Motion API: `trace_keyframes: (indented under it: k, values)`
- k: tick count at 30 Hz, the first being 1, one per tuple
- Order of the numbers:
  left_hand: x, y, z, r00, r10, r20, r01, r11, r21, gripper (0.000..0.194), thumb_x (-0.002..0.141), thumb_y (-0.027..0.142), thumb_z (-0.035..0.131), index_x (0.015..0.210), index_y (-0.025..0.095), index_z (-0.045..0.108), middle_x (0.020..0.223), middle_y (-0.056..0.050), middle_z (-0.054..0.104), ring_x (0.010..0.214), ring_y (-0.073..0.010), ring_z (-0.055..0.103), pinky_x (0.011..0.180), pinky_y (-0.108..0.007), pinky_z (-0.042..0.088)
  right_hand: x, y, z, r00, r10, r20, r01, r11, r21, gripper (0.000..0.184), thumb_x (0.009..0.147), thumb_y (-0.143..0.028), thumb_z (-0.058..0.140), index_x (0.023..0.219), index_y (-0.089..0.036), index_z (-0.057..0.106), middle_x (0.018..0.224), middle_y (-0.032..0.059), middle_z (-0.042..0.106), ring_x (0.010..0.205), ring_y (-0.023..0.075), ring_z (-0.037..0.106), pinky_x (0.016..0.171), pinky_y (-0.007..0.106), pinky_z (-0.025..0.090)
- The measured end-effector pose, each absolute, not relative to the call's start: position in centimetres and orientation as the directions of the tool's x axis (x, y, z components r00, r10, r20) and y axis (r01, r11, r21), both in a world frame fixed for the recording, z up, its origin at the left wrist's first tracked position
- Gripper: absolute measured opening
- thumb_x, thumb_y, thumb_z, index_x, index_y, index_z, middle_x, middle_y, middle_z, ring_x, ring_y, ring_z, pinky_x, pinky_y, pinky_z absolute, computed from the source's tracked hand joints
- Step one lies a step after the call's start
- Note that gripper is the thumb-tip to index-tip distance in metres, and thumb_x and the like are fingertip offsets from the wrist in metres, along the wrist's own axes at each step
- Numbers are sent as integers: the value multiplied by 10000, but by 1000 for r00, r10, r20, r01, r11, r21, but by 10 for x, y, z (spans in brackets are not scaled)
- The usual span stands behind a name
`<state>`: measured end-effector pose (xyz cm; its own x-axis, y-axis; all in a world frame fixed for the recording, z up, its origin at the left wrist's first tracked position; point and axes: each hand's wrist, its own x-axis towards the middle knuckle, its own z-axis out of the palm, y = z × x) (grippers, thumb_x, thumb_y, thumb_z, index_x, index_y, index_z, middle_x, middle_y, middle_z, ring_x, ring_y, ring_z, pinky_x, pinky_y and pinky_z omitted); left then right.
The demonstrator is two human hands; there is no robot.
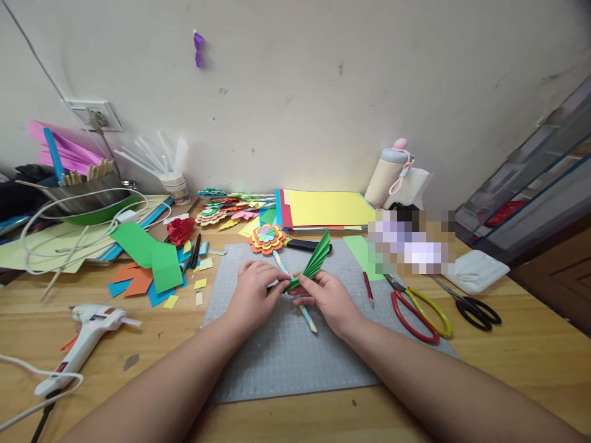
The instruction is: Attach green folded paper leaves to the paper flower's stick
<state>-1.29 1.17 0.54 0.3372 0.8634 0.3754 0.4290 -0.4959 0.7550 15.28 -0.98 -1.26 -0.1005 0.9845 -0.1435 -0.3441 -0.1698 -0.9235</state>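
Observation:
Between my two hands is a green pleated paper leaf (316, 257), its folded fan end pointing up and to the right. My left hand (257, 286) pinches the leaf's lower left end. With thumb and fingers, my right hand (330, 301) grips it near the middle. Under the leaf, a striped rolled-paper stem (308, 320) lies slantwise on the grey cutting mat (277, 363). At the stem's far end sits a layered paper flower (268, 239) in orange, yellow and green. A black-handled cutter (307, 246) lies just beyond my hands.
At left are a white glue gun (85, 341) with its cord and green paper pieces (164, 267). Right of the mat lie a pencil (368, 289), red-and-yellow scissors (418, 314) and black scissors (475, 311). Coloured paper sheets (327, 209) and a bottle (388, 172) stand at the back.

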Motion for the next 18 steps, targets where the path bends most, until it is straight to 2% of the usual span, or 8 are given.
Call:
trace_keyframes:
  k: [3,8,11,13,15,16,18]
  values:
    - [-13,12,4,372,843,388,460,-530,712,130,794,286,581,786,297,711,766,-29,684,801,-226,550,935,-396,203,154,-8,-13,-112,978,-174,-316,-200,-927,276,704,-371,716,773,-119,626,715,71,695,653,169,676,547,253,561]
    - [-14,13,2,387,834,393,436,-541,719,140,797,287,572,744,281,702,705,-30,663,771,-226,532,938,-404,218,157,-7,-13,-201,944,-261,-265,-309,-913,195,746,-292,694,728,-119,606,616,72,688,555,150,672,492,212,552]
    - [-14,10,4,377,827,418,481,-560,674,129,809,279,560,802,278,689,785,-32,671,840,-233,545,950,-416,225,158,-7,-11,-177,947,-267,-331,-313,-891,192,735,-281,706,743,-116,608,635,76,693,579,159,682,512,212,561]
    - [-13,7,6,257,830,495,515,-551,657,168,784,275,599,942,279,657,969,-48,650,971,-247,524,960,-415,238,158,-5,-9,-114,965,-236,-458,-262,-849,202,720,-285,721,772,-123,613,688,73,703,651,166,694,581,217,573]
    - [-11,4,6,41,827,560,491,-505,710,379,734,282,659,1102,273,564,1134,-67,555,1026,-238,490,920,-383,305,159,-4,-8,-56,976,-212,-599,-203,-774,202,705,-276,736,805,-146,618,752,54,710,734,167,697,639,214,573]
    - [-9,3,5,-75,831,551,426,-473,772,481,713,288,682,1159,272,502,1162,-71,511,997,-218,491,873,-354,348,159,-4,-8,-41,978,-204,-654,-181,-735,199,701,-268,740,818,-159,621,784,44,712,773,167,695,658,211,571]
    - [-3,2,1,-218,883,415,176,-382,907,571,695,303,702,1190,268,418,1129,-60,475,863,-160,505,750,-287,398,157,-4,-8,-41,979,-200,-717,-168,-676,195,702,-254,740,842,-175,629,843,34,713,834,168,685,690,215,566]
